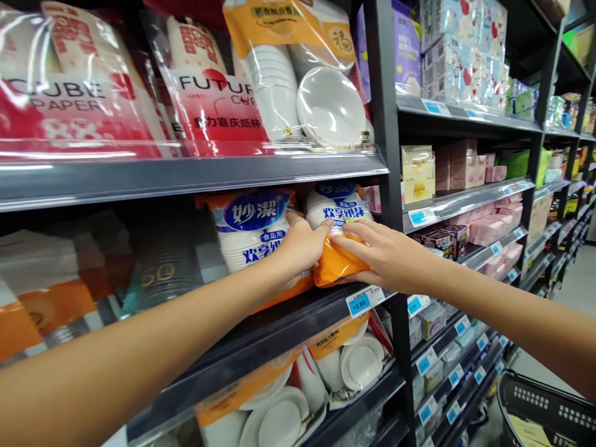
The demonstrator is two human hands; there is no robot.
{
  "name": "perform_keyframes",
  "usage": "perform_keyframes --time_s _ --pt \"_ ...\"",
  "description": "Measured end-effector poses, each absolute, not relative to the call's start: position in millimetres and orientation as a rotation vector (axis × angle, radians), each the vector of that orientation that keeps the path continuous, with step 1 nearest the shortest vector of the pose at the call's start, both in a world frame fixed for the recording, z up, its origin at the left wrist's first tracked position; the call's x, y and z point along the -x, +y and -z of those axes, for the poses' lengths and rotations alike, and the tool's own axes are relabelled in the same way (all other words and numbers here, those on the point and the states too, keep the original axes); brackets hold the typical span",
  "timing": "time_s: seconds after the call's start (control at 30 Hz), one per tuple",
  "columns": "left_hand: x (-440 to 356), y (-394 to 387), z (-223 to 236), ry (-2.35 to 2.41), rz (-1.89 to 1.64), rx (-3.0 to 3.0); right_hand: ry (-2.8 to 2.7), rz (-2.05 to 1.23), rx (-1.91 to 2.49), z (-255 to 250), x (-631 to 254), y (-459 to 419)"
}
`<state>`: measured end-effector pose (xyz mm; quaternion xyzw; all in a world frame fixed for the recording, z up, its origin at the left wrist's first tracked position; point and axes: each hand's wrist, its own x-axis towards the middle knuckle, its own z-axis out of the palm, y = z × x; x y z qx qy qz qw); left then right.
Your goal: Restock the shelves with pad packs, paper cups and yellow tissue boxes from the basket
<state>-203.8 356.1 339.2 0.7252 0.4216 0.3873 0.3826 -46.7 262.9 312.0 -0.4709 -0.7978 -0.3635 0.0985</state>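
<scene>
On the middle shelf, an orange-and-white bag of paper cups point(342, 264) stands at the right end, beside the upright post. My left hand point(300, 245) grips its left side, thumb across the front and fingers reaching between it and a neighbouring bag of cups point(246, 239). From the right, my right hand point(391, 254) holds the same bag, with fingers over its front and the thumb low near the shelf edge. Its back is hidden. The neighbouring bag has the same blue oval label and is partly covered by my left hand and forearm.
The shelf edge point(279, 332) carries a price tag point(365, 301) just below the bag. Overhead runs another shelf point(195, 177) with red cup packs. A black post point(386, 81) rises at the right. A black basket point(544, 403) is at lower right; packed plates point(284, 416) sit below.
</scene>
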Motion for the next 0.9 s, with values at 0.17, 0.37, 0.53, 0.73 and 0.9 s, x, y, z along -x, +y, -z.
perform_keyframes --time_s 0.17,0.37,0.53,0.73,0.9 --pt "195 353 -338 1.117 -0.943 -1.861 -2.35 1.091 1.396 -306 37 270" --pt "189 354 -331 1.118 -0.989 -1.846 -2.302 1.114 1.502 -293 35 286" --pt "193 347 -324 0.928 -1.005 -1.76 -2.25 1.157 1.556 -282 30 299" --pt "227 355 -304 0.672 -1.067 -2.228 -2.227 1.079 1.733 -282 33 305" --pt "298 361 -277 0.617 -1.099 -2.792 -2.212 0.776 1.827 -291 33 297"
